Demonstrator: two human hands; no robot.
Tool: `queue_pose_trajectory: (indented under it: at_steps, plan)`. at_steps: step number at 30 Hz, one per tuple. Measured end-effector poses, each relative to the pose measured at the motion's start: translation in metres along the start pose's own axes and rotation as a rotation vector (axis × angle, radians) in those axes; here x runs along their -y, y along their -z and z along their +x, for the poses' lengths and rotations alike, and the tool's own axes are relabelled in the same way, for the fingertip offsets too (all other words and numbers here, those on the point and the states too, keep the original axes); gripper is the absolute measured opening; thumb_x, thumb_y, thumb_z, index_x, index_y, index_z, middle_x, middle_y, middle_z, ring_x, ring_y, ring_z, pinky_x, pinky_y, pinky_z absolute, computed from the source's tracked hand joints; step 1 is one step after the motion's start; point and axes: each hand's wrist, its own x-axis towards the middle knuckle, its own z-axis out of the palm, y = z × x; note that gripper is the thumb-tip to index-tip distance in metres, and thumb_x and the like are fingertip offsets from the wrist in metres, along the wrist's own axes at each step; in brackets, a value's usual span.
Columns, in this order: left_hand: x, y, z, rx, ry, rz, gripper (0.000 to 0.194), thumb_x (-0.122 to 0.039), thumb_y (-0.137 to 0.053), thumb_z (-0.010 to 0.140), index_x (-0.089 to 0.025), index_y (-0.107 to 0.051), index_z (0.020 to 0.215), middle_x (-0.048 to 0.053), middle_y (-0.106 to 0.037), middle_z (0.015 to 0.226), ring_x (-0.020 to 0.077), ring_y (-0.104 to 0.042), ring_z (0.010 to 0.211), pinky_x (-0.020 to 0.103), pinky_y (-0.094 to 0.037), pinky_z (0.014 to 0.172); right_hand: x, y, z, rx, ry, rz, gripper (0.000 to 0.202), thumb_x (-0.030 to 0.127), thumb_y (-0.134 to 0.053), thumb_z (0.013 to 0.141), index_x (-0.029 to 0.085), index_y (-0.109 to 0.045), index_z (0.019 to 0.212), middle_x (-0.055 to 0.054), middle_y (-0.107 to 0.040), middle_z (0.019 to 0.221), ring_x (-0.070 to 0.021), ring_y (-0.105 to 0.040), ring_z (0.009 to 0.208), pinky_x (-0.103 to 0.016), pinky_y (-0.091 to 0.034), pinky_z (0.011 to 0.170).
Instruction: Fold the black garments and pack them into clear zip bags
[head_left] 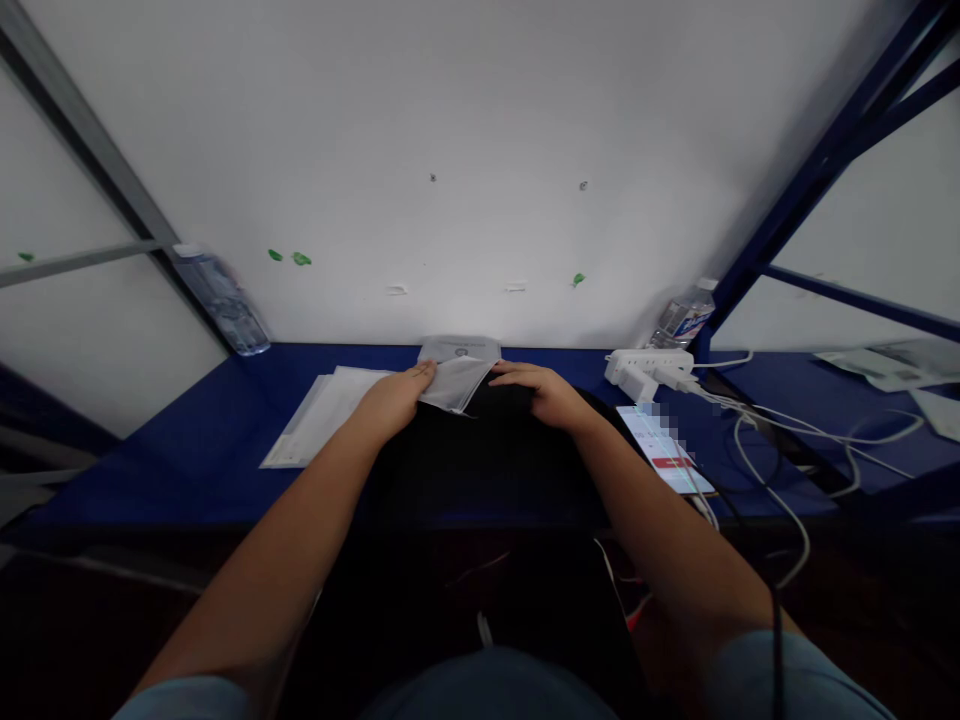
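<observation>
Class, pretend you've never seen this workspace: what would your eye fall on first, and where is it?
Probably the thin pale packet in the middle, held by the left hand, with the fingers of the right hand at its other end. Next, the brightly lit phone to the right, near a white power strip trailing cables.

Papers (319, 418) left of apparent pouch (455, 383)
</observation>
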Motion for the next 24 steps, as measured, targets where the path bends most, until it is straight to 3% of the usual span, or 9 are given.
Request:
queue_pose_trajectory:
  at_steps: [5, 10, 13, 16, 19, 21, 24]
  plan:
    - [0.001, 0.003, 0.0, 0.031, 0.038, -0.04, 0.072, -0.006, -0.041, 0.082, -0.018, -0.045, 0.152, 0.007, -0.05, 0.151, 0.0256, -0.057, 0.133, 0.045, -0.052, 0.106, -0.006, 0.006, -0.001, 0.006, 0.004, 0.069, 0.047, 0.004, -0.058, 0.084, 0.031, -0.073, 0.119, -0.004, -0.064, 0.14, -0.0208, -0.056, 0.134, -0.047, -0.04, 0.117]
    - [-0.009, 0.018, 0.002, 0.251, 0.136, -0.028, 0.078, -0.001, -0.039, 0.08, -0.016, -0.036, 0.156, 0.007, -0.038, 0.16, 0.0215, -0.045, 0.144, 0.041, -0.039, 0.118, -0.003, 0.008, -0.003, 0.044, -0.069, 0.077, 0.047, 0.005, -0.058, 0.082, 0.031, -0.073, 0.118, -0.003, -0.064, 0.14, -0.0214, -0.051, 0.139, -0.049, -0.032, 0.121]
    - [-0.019, 0.029, 0.005, 0.361, 0.053, 0.0, 0.076, -0.001, -0.039, 0.079, -0.015, -0.04, 0.154, 0.009, -0.036, 0.161, 0.0212, -0.037, 0.148, 0.043, -0.029, 0.123, 0.01, 0.007, -0.01, 0.118, -0.162, 0.06, 0.058, 0.001, -0.054, 0.074, 0.03, -0.071, 0.12, -0.003, -0.058, 0.146, -0.0211, -0.048, 0.14, -0.047, -0.03, 0.122]
    - [-0.031, 0.036, 0.008, 0.394, -0.045, 0.013, 0.074, -0.005, -0.044, 0.079, -0.015, -0.041, 0.153, 0.01, -0.036, 0.162, 0.0215, -0.034, 0.15, 0.044, -0.024, 0.125, 0.025, 0.006, -0.019, 0.034, -0.362, 0.154, 0.056, 0.003, -0.05, 0.072, 0.028, -0.066, 0.12, -0.004, -0.057, 0.142, -0.021, -0.051, 0.135, -0.047, -0.038, 0.116]
    - [-0.045, 0.037, 0.006, 0.376, -0.104, 0.038, 0.072, -0.006, -0.043, 0.083, -0.012, -0.037, 0.154, 0.012, -0.034, 0.162, 0.0206, -0.032, 0.151, 0.041, -0.025, 0.124, 0.034, 0.005, -0.021, -0.186, -0.757, 0.29, 0.03, 0.019, -0.05, 0.084, 0.025, -0.06, 0.112, -0.006, -0.065, 0.118, -0.0211, -0.064, 0.108, -0.041, -0.058, 0.089]
    - [-0.053, 0.035, 0.002, 0.355, -0.129, 0.054, 0.067, -0.006, -0.038, 0.087, -0.009, -0.037, 0.154, 0.014, -0.033, 0.162, 0.0209, -0.033, 0.15, 0.039, -0.027, 0.123, 0.038, 0.003, -0.016, -0.181, -0.949, 0.274, 0.024, 0.035, -0.054, 0.09, 0.024, -0.058, 0.11, -0.006, -0.065, 0.102, -0.0204, -0.064, 0.089, -0.034, -0.059, 0.071]
    - [-0.062, 0.032, -0.006, 0.308, -0.138, 0.042, 0.063, -0.008, -0.031, 0.092, -0.012, -0.036, 0.154, 0.012, -0.034, 0.163, 0.0211, -0.034, 0.15, 0.04, -0.029, 0.122, 0.039, -0.005, -0.005, -0.09, -0.981, 0.113, 0.042, 0.046, -0.064, 0.087, 0.025, -0.056, 0.123, -0.002, -0.064, 0.087, -0.0179, -0.06, 0.072, -0.029, -0.053, 0.061]
